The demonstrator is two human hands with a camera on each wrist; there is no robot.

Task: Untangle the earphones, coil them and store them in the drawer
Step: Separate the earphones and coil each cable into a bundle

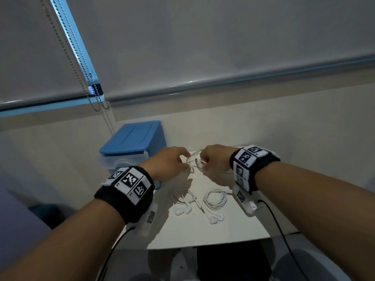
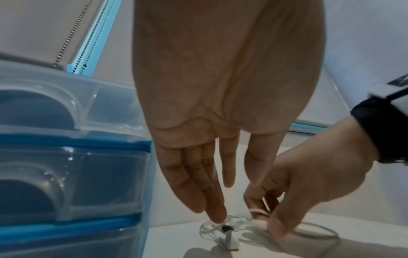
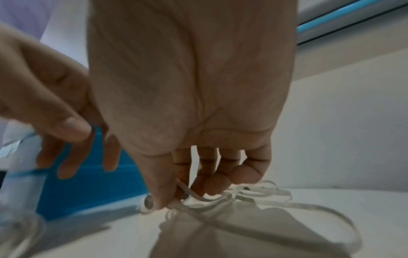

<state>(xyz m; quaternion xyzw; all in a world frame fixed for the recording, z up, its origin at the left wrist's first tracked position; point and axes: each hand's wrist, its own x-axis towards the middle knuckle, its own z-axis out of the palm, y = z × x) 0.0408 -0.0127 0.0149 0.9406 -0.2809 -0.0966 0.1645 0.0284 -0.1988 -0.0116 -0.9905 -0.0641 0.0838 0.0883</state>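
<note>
A tangled white earphone set (image 1: 193,159) lies on the white table (image 1: 203,234), just right of the blue drawer unit (image 1: 132,138). My right hand (image 1: 205,161) pinches its cable between thumb and fingers; the right wrist view shows that pinch (image 3: 183,195) beside an earbud (image 3: 148,203), with cable loops (image 3: 264,193) trailing right. My left hand (image 1: 180,161) reaches in from the left with straight fingers. In the left wrist view a fingertip (image 2: 217,218) touches the cable near the plug (image 2: 229,239). The translucent drawers (image 2: 66,174) are closed.
Two other white earphone sets lie coiled nearer me, one on the left (image 1: 185,201) and one on the right (image 1: 215,201). The table's front edge runs just below them. A roller blind with a bead chain (image 1: 95,94) hangs behind the drawer unit.
</note>
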